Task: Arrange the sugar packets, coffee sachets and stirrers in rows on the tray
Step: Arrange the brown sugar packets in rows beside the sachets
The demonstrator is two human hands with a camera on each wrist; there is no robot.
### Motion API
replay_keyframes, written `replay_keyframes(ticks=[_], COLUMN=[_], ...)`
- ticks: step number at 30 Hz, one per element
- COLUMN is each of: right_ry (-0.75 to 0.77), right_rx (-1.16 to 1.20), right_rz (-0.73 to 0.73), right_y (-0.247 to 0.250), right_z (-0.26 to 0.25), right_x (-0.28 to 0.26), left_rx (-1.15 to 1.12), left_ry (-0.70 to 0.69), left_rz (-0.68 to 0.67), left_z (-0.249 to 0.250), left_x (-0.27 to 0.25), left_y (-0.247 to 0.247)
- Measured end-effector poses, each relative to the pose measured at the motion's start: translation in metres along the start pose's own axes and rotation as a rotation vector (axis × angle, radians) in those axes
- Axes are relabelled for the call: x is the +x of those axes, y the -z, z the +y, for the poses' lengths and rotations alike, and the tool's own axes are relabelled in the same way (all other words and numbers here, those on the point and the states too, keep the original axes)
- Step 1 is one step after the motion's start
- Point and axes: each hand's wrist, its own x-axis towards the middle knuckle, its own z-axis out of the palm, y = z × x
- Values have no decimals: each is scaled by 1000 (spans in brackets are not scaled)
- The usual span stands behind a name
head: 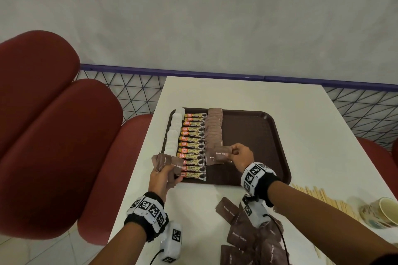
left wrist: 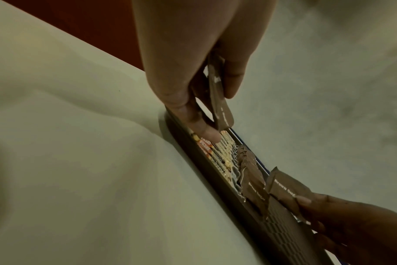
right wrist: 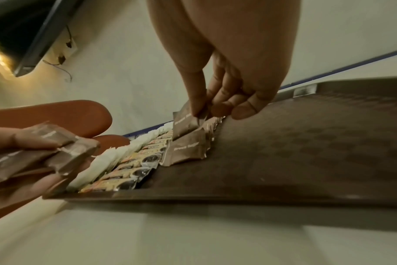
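Note:
A dark brown tray point(head: 258, 131) on the white table holds three rows: white sugar packets point(head: 174, 133), coffee sachets point(head: 192, 145) and brown sugar packets point(head: 213, 133). My right hand point(head: 238, 155) pinches one brown sugar packet point(head: 223, 154) just above the near end of the brown row point(right wrist: 186, 150); thumb and fingers point(right wrist: 197, 100) hold its top edge. My left hand point(head: 160, 176) grips a small stack of brown sugar packets point(head: 167, 162) over the tray's near left corner, seen edge-on point(left wrist: 218, 93) in the left wrist view.
Loose brown sugar packets point(head: 247, 232) lie in a heap on the table near me. Wooden stirrers point(head: 325, 198) lie right of the tray, beside a tipped paper cup point(head: 381, 211). Red padded seats point(head: 53, 135) stand left, a wire mesh barrier point(head: 137, 92) behind.

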Motion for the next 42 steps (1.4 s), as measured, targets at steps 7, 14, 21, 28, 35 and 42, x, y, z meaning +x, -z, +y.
replay_keyframes(ticks=[7,14,21,28,35,42], right_ry=[-38,-90,-3,217,392,219], right_rx=[-166,-424,-570,-512,-125,170], right_rz=[-139,-138,-80,117,-146,-430], right_y=[-21,-30,-28,-30,-32,-52], right_z=[-6,-8,-7,-9,-28,-32], right_x=[4,4,2,-4,-26,-36], left_rx=[-1,-51,-19,-35,-20,5], left_ry=[-42,-41,-59,-56,-34,-39], left_rz=[-56,-45,-91,-81,-89,-123], left_z=[2,0,2,2,-2,0], left_x=[-1,2,-4,-5,-7,-15], left_y=[0,4,3,-1,-10,-18])
